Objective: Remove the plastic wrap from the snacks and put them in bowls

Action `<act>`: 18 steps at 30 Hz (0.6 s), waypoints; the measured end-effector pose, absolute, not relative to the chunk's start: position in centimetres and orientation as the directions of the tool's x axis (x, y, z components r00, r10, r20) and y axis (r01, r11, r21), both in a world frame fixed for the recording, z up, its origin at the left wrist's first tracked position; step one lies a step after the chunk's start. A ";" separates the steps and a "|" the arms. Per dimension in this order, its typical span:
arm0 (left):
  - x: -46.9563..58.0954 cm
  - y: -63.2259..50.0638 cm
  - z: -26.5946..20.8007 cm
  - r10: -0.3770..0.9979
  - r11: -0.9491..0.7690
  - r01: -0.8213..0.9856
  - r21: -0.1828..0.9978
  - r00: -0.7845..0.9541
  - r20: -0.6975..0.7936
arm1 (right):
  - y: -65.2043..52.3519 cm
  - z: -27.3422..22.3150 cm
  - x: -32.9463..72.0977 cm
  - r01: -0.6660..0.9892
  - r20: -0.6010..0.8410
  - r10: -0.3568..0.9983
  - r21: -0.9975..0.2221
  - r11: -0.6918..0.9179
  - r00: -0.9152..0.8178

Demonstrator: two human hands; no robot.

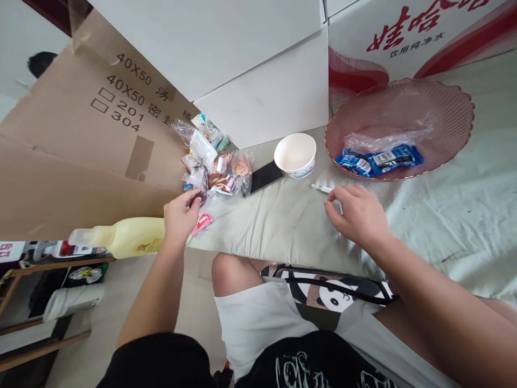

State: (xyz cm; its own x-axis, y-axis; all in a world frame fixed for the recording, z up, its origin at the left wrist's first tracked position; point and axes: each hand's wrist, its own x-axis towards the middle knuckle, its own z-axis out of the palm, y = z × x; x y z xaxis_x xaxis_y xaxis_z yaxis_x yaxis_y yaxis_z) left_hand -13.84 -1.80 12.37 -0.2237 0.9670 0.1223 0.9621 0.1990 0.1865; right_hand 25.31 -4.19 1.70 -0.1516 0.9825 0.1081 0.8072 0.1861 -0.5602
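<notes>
My left hand (182, 216) is at the near edge of a pile of wrapped snacks (218, 170), its thumb and fingers pinched together. A dark reddish wrapper touches its fingertips, but I cannot make out what the pinch holds. Just below lies a small pink packet (202, 223). My right hand (359, 215) hovers over the pale cloth with thumb and forefinger curled together; whatever is between them is hidden. Beside those fingertips is a thin white tube-like piece (321, 188). Between the hands, farther back, stand a white paper bowl (295, 155) and a dark phone (266, 178) lying flat.
A pink ribbed plastic bowl (448, 134), tilted, holds blue packets (379, 160) and clear film at right. Cardboard (52, 178) walls the left side, with a yellow bottle (137, 237) lying before it. White boxes (274, 91) stand behind. My knees are under the front edge.
</notes>
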 end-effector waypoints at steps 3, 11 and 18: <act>-13.6 -3.4 11.9 0.921 0.163 0.807 0.568 -0.331 0.206 | -4.3 1.1 25.3 0.873 0.134 0.981 -0.449 0.188 -0.142; -12.1 -6.5 13.2 0.889 0.021 0.262 0.965 -0.446 0.102 | -3.8 -0.7 25.3 0.936 0.209 0.967 -0.289 0.201 -0.143; -3.2 -2.3 4.4 0.984 0.088 0.067 0.994 -0.162 -0.076 | -3.9 -0.6 24.4 0.852 0.362 0.921 -0.428 0.303 -0.146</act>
State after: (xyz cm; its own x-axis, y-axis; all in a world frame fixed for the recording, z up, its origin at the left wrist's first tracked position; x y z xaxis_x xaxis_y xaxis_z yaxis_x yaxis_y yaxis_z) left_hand -3.16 -2.31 4.38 -0.1621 0.9839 -0.0758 0.0671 0.0876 0.9939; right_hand 24.43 -3.92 -0.55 -0.1459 0.9207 0.3620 0.8516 0.3031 -0.4277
